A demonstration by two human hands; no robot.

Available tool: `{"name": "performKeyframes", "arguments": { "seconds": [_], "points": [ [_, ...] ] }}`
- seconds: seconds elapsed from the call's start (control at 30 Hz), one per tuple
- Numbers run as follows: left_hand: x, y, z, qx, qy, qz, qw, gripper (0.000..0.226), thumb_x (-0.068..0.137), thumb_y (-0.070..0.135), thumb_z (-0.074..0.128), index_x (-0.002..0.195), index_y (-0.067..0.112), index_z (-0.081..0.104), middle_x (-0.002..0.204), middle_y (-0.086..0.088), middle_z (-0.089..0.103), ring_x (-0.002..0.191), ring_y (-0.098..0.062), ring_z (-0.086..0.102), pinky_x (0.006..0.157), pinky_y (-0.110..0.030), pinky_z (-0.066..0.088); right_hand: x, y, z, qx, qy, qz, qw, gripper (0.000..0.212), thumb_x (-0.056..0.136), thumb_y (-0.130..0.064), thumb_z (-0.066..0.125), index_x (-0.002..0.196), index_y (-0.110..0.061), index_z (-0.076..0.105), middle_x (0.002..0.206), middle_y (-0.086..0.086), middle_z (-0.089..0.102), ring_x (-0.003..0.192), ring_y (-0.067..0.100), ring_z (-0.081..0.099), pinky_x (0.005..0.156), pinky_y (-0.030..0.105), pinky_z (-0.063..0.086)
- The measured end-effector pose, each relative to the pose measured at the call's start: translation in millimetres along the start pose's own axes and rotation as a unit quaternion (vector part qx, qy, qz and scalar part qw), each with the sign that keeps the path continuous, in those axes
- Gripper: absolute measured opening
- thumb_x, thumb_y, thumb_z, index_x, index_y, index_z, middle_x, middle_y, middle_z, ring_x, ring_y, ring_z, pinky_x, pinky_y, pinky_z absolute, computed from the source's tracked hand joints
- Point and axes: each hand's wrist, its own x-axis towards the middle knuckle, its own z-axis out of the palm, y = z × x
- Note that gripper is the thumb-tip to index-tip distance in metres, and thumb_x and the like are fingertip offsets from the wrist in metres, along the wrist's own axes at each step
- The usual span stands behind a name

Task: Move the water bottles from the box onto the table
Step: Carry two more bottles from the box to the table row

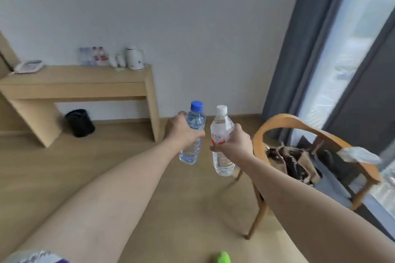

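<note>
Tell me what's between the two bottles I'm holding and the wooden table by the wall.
In the head view, only bare wooden floor lies between the held bottles and the table; the black bin stands off left, under the table.

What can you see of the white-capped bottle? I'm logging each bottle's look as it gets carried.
The white-capped bottle is clear, ribbed plastic with a white screw cap and a white and red label around its upper body. The label print is too blurred to read. It looks sealed and full of water. It is held nearly upright, top tipped slightly left, in the air above the wooden floor. The right hand wraps its middle from the right, fingers crossing the label. It sits just right of the blue-capped bottle, not touching it.
</note>
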Motion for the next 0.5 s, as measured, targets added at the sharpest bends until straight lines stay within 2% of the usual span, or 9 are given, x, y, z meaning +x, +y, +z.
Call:
{"name": "performKeyframes", "arguments": {
  "seconds": [0.07,0.1,0.2,0.3,0.4,0.5],
  "points": [
    [27,-30,-28,-0.004,0.034,-0.032,0.999,0.054,0.046,0.042,0.082,0.094,0.029,0.062,0.086,0.012,0.066,0.078,-0.01,0.064,0.066,-0.025,0.052,31,-30,43,0.001,-0.045,-0.025,0.999,0.075,0.049,-0.04,0.094,0.104,-0.02,0.047,0.098,-0.005,0.063,0.093,0.023,0.063,0.082,0.042,0.056],
    [41,-45,-42,-0.004,0.051,-0.044,0.998,0.049,0.047,0.04,0.083,0.089,0.029,0.06,0.084,0.013,0.065,0.076,-0.006,0.062,0.063,-0.023,0.051,47,-45,65,0.002,-0.064,-0.038,0.997,0.074,0.049,-0.04,0.094,0.103,-0.02,0.047,0.098,-0.005,0.063,0.093,0.023,0.063,0.082,0.042,0.056],
    [86,-85,-82,-0.003,0.098,-0.073,0.993,0.045,0.051,0.032,0.086,0.085,0.03,0.057,0.082,0.016,0.062,0.073,0.002,0.056,0.053,-0.018,0.038,96,-90,130,0.008,-0.11,-0.085,0.99,0.073,0.048,-0.041,0.093,0.1,-0.02,0.047,0.092,-0.007,0.062,0.09,0.023,0.063,0.08,0.041,0.055],
    [132,-119,-123,0.007,0.141,-0.112,0.984,0.049,0.054,0.028,0.088,0.094,0.024,0.06,0.084,0.013,0.062,0.074,-0.004,0.059,0.055,-0.021,0.042,145,-139,189,0.025,-0.154,-0.127,0.979,0.072,0.048,-0.04,0.093,0.1,-0.021,0.046,0.088,-0.011,0.058,0.088,0.022,0.062,0.077,0.038,0.053],
    [174,-147,-164,0.05,0.172,-0.16,0.971,0.049,0.054,0.032,0.088,0.093,0.02,0.06,0.087,0.006,0.065,0.08,-0.014,0.063,0.067,-0.031,0.055,188,-186,238,0.038,-0.2,-0.153,0.967,0.074,0.049,-0.039,0.093,0.106,-0.025,0.047,0.089,-0.013,0.058,0.087,0.021,0.061,0.074,0.034,0.051],
    [205,-172,-197,0.052,0.213,-0.192,0.956,0.049,0.053,0.032,0.087,0.09,0.019,0.058,0.088,0.004,0.064,0.082,-0.016,0.063,0.066,-0.032,0.054,222,-229,279,0.043,-0.234,-0.177,0.955,0.075,0.051,-0.038,0.092,0.108,-0.025,0.047,0.093,-0.011,0.061,0.087,0.02,0.061,0.074,0.035,0.052]
  ]
}}
